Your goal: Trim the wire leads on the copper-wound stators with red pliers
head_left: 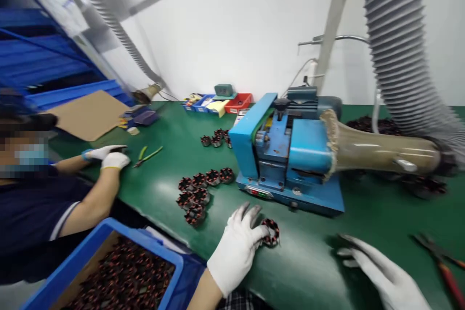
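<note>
My left hand point(238, 244), in a white glove, is low over the green bench with its fingers spread. Its thumb lies against the left side of a small ring-shaped motor stator point(271, 232) with copper windings; the fingers are not wrapped round it. At the lower right, my gloved right hand point(378, 269) hovers near the bench surface, fingers apart and nothing in them. More wound stators point(196, 196) stand in a group to the left of my left hand. Long-nosed pliers with red handles point(441, 261) lie to the right of my right hand.
A blue belt-driven machine point(278, 150) stands ahead, joined to a duct hose point(399, 43). A blue bin point(176, 271) full of stators is at lower left. A co-worker's gloved hands point(112, 157) rest near green-handled cutters point(147, 156). Small trays point(240, 101) line the back.
</note>
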The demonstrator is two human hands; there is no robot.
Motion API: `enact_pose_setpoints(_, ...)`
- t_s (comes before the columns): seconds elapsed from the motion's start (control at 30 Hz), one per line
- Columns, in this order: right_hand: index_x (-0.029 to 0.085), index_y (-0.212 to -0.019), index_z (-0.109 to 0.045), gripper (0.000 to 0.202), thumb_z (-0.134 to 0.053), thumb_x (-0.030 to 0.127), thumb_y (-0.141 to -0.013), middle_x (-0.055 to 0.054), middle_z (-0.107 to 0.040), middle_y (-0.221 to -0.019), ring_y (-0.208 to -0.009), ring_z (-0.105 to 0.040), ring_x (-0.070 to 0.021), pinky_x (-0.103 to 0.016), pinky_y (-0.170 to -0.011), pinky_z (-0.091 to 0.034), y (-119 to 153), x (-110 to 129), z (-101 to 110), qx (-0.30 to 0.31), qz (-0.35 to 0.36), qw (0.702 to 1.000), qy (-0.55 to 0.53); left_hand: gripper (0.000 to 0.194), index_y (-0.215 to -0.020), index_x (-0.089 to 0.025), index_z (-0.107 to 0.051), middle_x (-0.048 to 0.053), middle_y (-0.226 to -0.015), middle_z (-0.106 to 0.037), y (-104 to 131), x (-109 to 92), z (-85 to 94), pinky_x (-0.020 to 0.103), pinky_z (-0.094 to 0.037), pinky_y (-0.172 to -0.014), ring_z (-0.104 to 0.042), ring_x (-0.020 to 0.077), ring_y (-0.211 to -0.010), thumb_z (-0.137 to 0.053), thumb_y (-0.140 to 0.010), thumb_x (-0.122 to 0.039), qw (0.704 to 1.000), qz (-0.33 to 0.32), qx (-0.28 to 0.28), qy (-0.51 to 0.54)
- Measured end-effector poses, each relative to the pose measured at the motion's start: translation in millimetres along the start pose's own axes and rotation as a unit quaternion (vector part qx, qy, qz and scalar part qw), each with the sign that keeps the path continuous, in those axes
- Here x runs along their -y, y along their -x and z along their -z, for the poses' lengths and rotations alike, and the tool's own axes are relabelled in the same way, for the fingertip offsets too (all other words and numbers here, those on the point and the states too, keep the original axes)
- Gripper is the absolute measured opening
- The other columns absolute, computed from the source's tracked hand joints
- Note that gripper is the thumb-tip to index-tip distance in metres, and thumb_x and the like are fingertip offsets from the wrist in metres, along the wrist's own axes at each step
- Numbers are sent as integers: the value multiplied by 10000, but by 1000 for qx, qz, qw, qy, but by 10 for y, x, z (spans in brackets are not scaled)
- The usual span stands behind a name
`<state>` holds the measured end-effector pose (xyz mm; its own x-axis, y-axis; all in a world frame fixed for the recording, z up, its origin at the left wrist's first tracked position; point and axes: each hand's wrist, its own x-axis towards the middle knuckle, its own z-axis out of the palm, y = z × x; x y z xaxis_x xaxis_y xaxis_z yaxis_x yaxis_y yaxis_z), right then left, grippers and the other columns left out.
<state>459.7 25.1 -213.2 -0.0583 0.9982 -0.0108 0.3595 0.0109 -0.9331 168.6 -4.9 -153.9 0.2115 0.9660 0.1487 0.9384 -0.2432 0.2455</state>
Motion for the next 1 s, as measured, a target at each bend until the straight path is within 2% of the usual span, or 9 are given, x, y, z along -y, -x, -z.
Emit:
enact_pose_setpoints(0.1, 144, -1212, -520, 550, -532, 479, -776, -115, -651, -905, -653, -600, -210, -333, -611, -510, 15, 351, -139, 132, -84, 979, -133, 508, -1233, -323, -450, 34, -1356, -406, 50, -250, -109, 390, -423, -959, -426, 209, -1198, -446, -792, -70, 991, -20, 56, 122)
enact_pose_setpoints(0.17, 102, -1301, -415, 656, -560, 434, -755, -74, -637, -777, -596, -563, -179, -305, -578, -485, -18, 449, -216, 191, -111, 966, -134, 722, -1365, -245, -258, 87, -1384, -368, 45, -365, -219, 399, -401, -989, -391, 241, -1232, -556, -718, -127, 979, -23, 99, 179)
enact_pose_setpoints(0.3, 148, -1090, -617, 461, -643, 268, -645, -52, -625, -826, -602, -537, -151, -259, -543, -458, -82, 489, -302, 198, -106, 966, -129, 933, -1377, -159, -215, 156, -1367, -375, 15, -538, -511, 491, -342, -1016, -324, 329, -1264, -710, -588, -210, 972, -7, 120, 203)
enact_pose_setpoints(0.47, 159, -681, -676, 129, -718, 226, -579, -27, -625, -705, -629, -568, -171, -267, -602, -486, 5, 480, -412, 104, -121, 956, -246, 819, -1341, -252, -243, 83, -1276, -484, 8, -628, -687, 454, -388, -972, -432, 271, -1187, -650, -651, -81, 977, -3, 35, 209)
enact_pose_setpoints(0.63, 152, -717, -628, 219, -723, 340, -656, -15, -570, -597, -478, -501, -123, -236, -451, -447, 112, 434, -450, -40, -136, 934, -328, 608, -1164, -258, -435, 58, -1124, -541, -22, -685, -625, 464, -408, -925, -488, 270, -1086, -706, -636, -126, 978, -15, 2, 206)
enact_pose_setpoints(0.83, 227, -748, -620, 224, -746, 378, -640, 20, -582, -691, -549, -520, -87, -166, -477, -463, 49, 511, -66, -177, -81, 905, -380, 643, -1064, -177, -497, 110, -1075, -547, -90, -712, -641, 503, -430, -877, -463, 346, -1100, -811, -515, -297, 985, 23, 2, 172)
enact_pose_setpoints(0.9, 235, -791, -651, 140, -717, 315, -696, 1, -616, -729, -619, -569, -122, -212, -560, -498, 117, 568, 12, -135, -34, 950, -279, 634, -997, -159, -529, 145, -1114, -523, -106, -690, -644, 533, -414, -883, -434, 378, -1126, -817, -475, -375, 988, 27, -5, 150)
enact_pose_setpoints(0.97, 248, -896, -672, 201, -716, 251, -700, -27, -638, -828, -732, -597, -180, -286, -668, -510, 207, 609, -11, 21, 21, 995, -92, 657, -1015, -158, -530, 162, -1157, -502, -122, -662, -638, 565, -384, -905, -413, 388, -1148, -795, -481, -435, 990, 12, -18, 137)
enact_pose_setpoints(1.0, 257, -964, -666, 287, -725, 224, -686, -37, -634, -877, -779, -595, -205, -318, -708, -504, 244, 615, -56, 100, 49, 994, 8, 660, -1047, -162, -518, 161, -1174, -498, -131, -650, -634, 574, -362, -928, -416, 378, -1151, -775, -507, -442, 990, -2, -25, 137)
